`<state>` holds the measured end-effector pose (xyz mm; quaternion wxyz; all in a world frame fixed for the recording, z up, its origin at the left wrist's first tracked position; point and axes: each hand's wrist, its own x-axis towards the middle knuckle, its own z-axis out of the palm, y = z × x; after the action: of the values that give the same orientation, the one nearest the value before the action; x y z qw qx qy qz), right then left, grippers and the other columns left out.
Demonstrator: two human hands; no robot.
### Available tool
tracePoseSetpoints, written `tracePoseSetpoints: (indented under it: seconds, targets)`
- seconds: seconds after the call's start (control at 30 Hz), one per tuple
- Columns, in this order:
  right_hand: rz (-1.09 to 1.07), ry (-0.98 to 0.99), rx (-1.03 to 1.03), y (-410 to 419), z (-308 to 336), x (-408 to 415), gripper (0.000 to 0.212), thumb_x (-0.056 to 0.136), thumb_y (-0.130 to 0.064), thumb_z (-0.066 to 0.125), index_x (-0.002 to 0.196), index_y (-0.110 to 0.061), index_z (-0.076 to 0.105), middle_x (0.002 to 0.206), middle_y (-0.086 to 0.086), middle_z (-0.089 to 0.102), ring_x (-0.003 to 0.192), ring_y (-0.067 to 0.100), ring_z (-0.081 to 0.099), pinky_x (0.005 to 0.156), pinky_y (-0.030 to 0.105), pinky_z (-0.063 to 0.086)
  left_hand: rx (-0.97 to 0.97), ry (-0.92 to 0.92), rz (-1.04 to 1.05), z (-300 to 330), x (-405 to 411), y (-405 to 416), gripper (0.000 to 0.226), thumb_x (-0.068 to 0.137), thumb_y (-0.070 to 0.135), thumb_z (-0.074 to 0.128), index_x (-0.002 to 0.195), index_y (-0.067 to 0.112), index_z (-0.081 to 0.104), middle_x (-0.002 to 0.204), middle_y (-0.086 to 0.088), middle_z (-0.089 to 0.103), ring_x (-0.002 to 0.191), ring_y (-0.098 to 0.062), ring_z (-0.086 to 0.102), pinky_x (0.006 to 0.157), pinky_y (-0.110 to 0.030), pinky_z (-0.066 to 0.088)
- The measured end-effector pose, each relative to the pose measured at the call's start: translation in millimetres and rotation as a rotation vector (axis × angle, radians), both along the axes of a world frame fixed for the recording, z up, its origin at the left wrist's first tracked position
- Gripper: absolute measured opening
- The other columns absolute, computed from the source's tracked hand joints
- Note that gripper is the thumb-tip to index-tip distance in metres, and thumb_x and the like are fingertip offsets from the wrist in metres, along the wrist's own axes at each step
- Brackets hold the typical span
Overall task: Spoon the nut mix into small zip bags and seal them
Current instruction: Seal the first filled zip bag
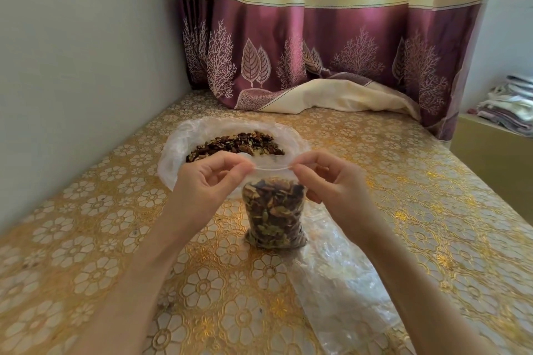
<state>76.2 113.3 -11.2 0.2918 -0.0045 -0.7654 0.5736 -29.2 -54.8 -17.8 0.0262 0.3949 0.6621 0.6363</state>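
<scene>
The small clear plastic zip bag (274, 210) stands upright on the gold flower-patterned tablecloth (86, 239), close in front of the person. It is packed nearly full with brown and green nut mix. It looks a bit heavy at the bottom and floppy at the top. The plastic is thin and likely slippery, so it could slump or tip over if pushed from the side. The nuts make the sides lumpy. The best place to hold it is the flat zip strip at the top, where there are no nuts in the way.

That is where both hands are. The left hand (207, 181) pinches the left end of the zip strip between thumb and first finger. The right hand (331, 181) pinches the right end the same way. The other fingers are curled in loosely. Both wrists come up from below, and the strip is pulled straight between the hands. It is hard to tell if the zip is pressed closed yet.

Behind the hands sits a big clear plastic bag (178, 147), open wide, with more nut mix inside. Another crinkly sheet of clear plastic (340, 282) lies flat under the right arm.
</scene>
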Motion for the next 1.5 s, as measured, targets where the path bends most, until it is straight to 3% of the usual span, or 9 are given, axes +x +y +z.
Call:
tracePoseSetpoints:
  seconds: [0.27, 0.43, 0.6, 0.7, 0.97, 1.13, 1.23, 1.37, 1.5]
  targets:
    - [-0.004, -0.006, -0.024, 0, -1, -1, 0.014, 0.086, -0.012, 0.064, 0.076, -0.022, 0.067, 0.064, -0.011, 0.058, 0.057, -0.001, 0.052, 0.056, 0.011, 0.041, -0.003, 0.022, 0.001, 0, -1, 0, 0.016, 0.071, 0.04, 0.067, 0.08, 0.028, 0.073, 0.086, 0.0, 0.072, 0.083, -0.032, 0.063, 0.076, -0.039, 0.054]
    - [-0.01, -0.001, -0.042, 0, -2, -1, 0.011, 0.085, -0.012, 0.065, 0.075, -0.015, 0.067, 0.063, -0.011, 0.059, 0.056, -0.003, 0.052, 0.054, 0.01, 0.041, 0.019, 0.028, 0.057, -1, 0, 1, 0.016, 0.071, 0.038, 0.069, 0.077, 0.024, 0.072, 0.081, -0.002, 0.072, 0.078, -0.028, 0.065, 0.074, -0.043, 0.054]
    - [-0.024, 0.01, -0.026, -3, -2, -3, 0.011, 0.087, -0.012, 0.063, 0.077, -0.015, 0.067, 0.064, -0.009, 0.056, 0.056, -0.002, 0.05, 0.053, 0.01, 0.04, 0.005, 0.035, 0.04, -1, 0, 3, 0.021, 0.073, 0.041, 0.066, 0.08, 0.022, 0.072, 0.082, -0.023, 0.065, 0.079, -0.048, 0.055, 0.072, -0.062, 0.047]
    - [-0.009, -0.008, 0.006, -4, 0, -5, 0.013, 0.088, -0.01, 0.061, 0.079, -0.017, 0.067, 0.065, -0.008, 0.056, 0.057, -0.002, 0.048, 0.055, 0.011, 0.039, -0.024, 0.022, 0.007, 0, -1, 3, 0.018, 0.078, 0.037, 0.064, 0.082, 0.02, 0.07, 0.083, -0.022, 0.063, 0.075, -0.048, 0.051, 0.064, -0.051, 0.045]
    - [-0.021, -0.009, 0.047, -5, 4, -6, 0.015, 0.084, -0.013, 0.066, 0.075, -0.025, 0.068, 0.069, -0.015, 0.064, 0.065, -0.001, 0.054, 0.061, 0.014, 0.042, -0.038, 0.056, 0.001, -1, -2, 8, 0.01, 0.088, 0.018, 0.063, 0.081, 0.022, 0.07, 0.077, -0.002, 0.066, 0.079, -0.045, 0.052, 0.069, -0.054, 0.046]
    - [-0.074, 0.003, 0.058, -7, 1, -6, 0.015, 0.082, -0.014, 0.067, 0.072, -0.024, 0.068, 0.072, -0.006, 0.066, 0.074, 0.022, 0.06, 0.069, 0.033, 0.05, -0.034, 0.103, 0.029, 0, 0, 10, 0.01, 0.086, 0.019, 0.065, 0.078, 0.023, 0.069, 0.073, 0.007, 0.065, 0.074, -0.036, 0.054, 0.067, -0.043, 0.045]
    - [-0.066, -0.012, 0.064, -7, 3, -6, 0.015, 0.083, -0.014, 0.066, 0.073, -0.025, 0.067, 0.071, -0.009, 0.065, 0.068, 0.01, 0.057, 0.065, 0.025, 0.045, -0.043, 0.091, 0.002, 1, 1, 10, 0.011, 0.086, 0.017, 0.063, 0.079, 0.024, 0.069, 0.074, 0.012, 0.065, 0.072, -0.019, 0.055, 0.068, -0.033, 0.044]
    - [-0.018, -0.052, 0.05, -6, 6, -5, 0.017, 0.083, -0.013, 0.067, 0.073, -0.027, 0.068, 0.072, -0.011, 0.067, 0.068, 0.003, 0.06, 0.06, 0.016, 0.045, -0.042, 0.115, -0.008, 3, 3, 12, 0.017, 0.087, 0.01, 0.062, 0.085, 0.024, 0.071, 0.081, 0.012, 0.067, 0.073, -0.033, 0.055, 0.066, -0.042, 0.047]
    - [-0.022, -0.054, 0.095, -8, 6, -5, 0.011, 0.082, -0.018, 0.067, 0.077, -0.027, 0.069, 0.08, -0.009, 0.07, 0.078, 0.007, 0.065, 0.067, 0.019, 0.047, -0.054, 0.166, 0.005, 3, 5, 15, 0.006, 0.084, 0.014, 0.067, 0.082, 0.019, 0.07, 0.077, 0.014, 0.066, 0.061, -0.021, 0.05, 0.058, -0.025, 0.042]
